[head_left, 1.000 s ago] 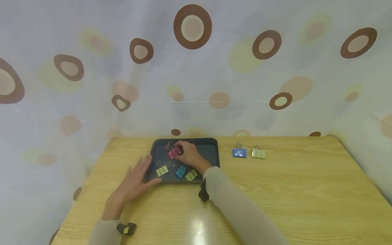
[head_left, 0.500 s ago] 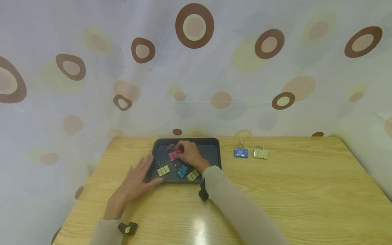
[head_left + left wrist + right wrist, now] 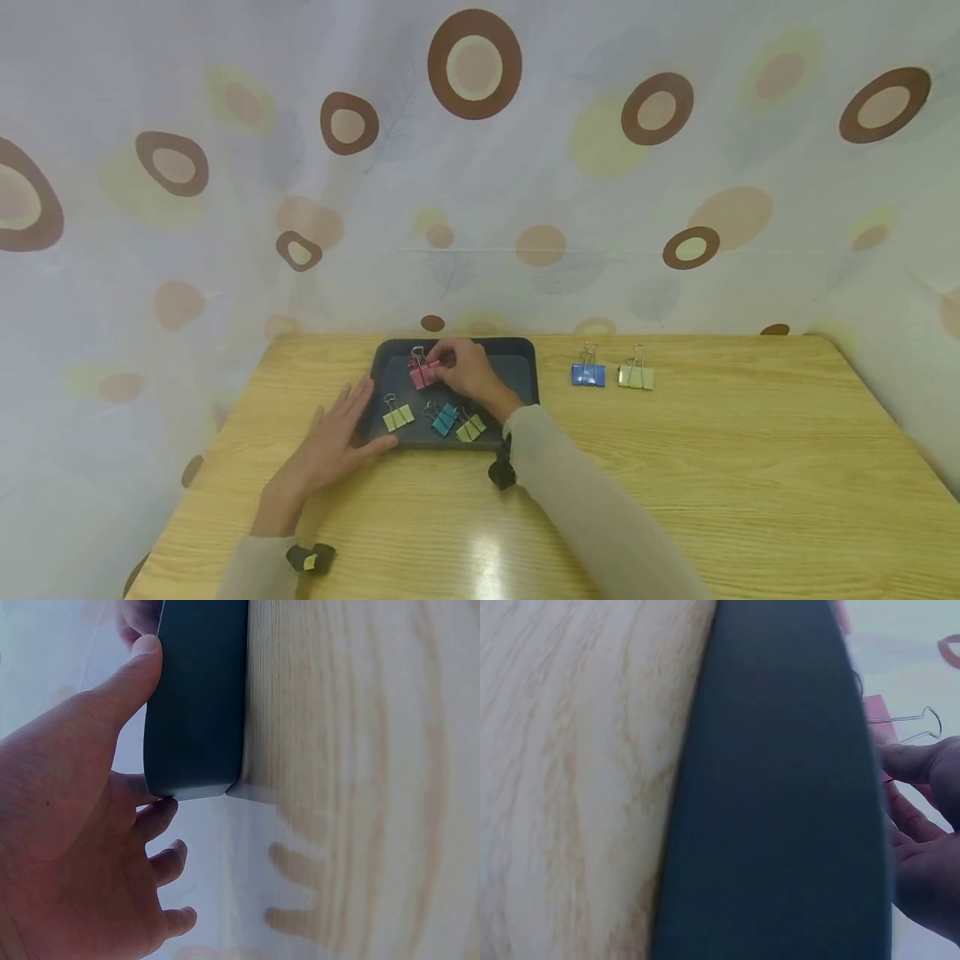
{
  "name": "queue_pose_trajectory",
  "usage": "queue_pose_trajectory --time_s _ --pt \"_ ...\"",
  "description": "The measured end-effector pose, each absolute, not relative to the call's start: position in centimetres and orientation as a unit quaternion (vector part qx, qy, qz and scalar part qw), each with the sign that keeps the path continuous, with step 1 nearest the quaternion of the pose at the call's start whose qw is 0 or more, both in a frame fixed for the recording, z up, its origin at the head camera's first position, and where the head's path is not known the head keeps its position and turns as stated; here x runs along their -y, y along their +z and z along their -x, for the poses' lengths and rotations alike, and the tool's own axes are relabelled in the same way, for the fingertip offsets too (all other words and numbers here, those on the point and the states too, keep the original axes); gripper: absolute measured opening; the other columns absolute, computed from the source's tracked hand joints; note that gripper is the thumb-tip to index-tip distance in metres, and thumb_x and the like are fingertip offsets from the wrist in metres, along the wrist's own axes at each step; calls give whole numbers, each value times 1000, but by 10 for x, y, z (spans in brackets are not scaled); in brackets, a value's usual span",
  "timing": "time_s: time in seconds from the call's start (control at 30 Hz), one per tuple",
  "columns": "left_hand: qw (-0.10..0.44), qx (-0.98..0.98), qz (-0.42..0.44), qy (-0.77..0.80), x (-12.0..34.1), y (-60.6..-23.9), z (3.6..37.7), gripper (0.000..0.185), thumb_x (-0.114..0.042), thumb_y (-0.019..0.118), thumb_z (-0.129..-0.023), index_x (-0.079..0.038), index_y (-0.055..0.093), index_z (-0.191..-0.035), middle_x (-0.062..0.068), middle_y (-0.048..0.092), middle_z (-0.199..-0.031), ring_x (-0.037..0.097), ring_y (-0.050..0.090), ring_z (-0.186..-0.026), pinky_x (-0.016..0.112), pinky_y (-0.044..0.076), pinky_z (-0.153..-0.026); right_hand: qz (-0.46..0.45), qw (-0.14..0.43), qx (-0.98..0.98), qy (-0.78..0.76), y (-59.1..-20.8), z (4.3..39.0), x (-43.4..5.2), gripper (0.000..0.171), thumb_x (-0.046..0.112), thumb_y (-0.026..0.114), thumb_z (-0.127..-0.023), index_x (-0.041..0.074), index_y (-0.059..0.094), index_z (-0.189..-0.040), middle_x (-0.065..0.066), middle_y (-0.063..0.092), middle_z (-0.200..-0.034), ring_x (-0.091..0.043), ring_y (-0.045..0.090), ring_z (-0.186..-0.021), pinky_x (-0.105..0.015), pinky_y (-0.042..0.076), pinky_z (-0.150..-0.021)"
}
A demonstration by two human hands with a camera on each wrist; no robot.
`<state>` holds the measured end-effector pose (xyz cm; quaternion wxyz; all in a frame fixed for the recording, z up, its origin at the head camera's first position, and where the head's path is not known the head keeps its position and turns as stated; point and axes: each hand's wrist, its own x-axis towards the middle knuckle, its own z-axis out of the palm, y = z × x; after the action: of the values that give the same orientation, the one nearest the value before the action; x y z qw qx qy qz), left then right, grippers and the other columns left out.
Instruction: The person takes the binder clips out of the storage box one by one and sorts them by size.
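The left hand [image 3: 330,450] is lying nearest on the worktop [image 3: 675,467], fingers straight and spread, its thumb and fingertips pressing against the left wall of the dark tray [image 3: 525,367]; the left wrist view is showing the thumb [image 3: 127,675] flat along the tray's outer side. Just past it, along the tray's near edge, 3 clips are lying in a row: a yellow clip [image 3: 397,415] on the left, a teal clip [image 3: 444,418] in the middle and another yellow one [image 3: 470,427] touching it on the right. Farther in, the right hand [image 3: 468,373] is reaching over the tray and pinching a pink clip [image 3: 422,373] between curled fingers and thumb, in the tray's far left part; whether the clip is resting on the tray floor or raised off it cannot be told. Out on the worktop to the tray's right, a blue clip [image 3: 587,374] and a pale yellow clip [image 3: 636,377] are standing side by side, close but apart.
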<state>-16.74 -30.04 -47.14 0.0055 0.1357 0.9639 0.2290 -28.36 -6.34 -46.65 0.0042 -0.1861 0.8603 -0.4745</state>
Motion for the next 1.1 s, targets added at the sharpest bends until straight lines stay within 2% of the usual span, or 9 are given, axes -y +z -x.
queue_pose_trajectory --time_s 0.23,0.5,0.77,1.1 --pt "4 -965 -134 224 304 -468 167 99 -60 64 -95 -4 20 -164 16 18 -169 43 11 -155 74 6 -117 202 16 -835 -512 -456 279 53 10 3 80 -87 7 76 -96 -9 74 -103 -21 75 -89 -28 60 -72" --pt "2 -965 -135 225 303 -470 172 99 -62 64 -94 -5 21 -164 15 19 -170 43 12 -155 75 6 -116 207 7 -823 -529 -448 271 23 15 8 81 -89 7 78 -104 -9 71 -111 -25 75 -95 -34 62 -78" --pt "2 -965 -143 221 299 -473 177 99 -60 65 -94 -5 20 -164 14 18 -170 43 12 -155 74 6 -117 216 -13 -802 -557 -450 265 -9 19 5 80 -89 1 76 -107 -13 75 -107 -28 76 -96 -35 62 -83" --pt "1 -965 -141 219 301 -474 176 99 -61 64 -94 -4 21 -163 15 19 -169 44 11 -155 74 6 -117 203 -25 -800 -564 -452 247 -40 18 9 79 -91 5 75 -108 -11 73 -108 -26 75 -97 -36 61 -84"
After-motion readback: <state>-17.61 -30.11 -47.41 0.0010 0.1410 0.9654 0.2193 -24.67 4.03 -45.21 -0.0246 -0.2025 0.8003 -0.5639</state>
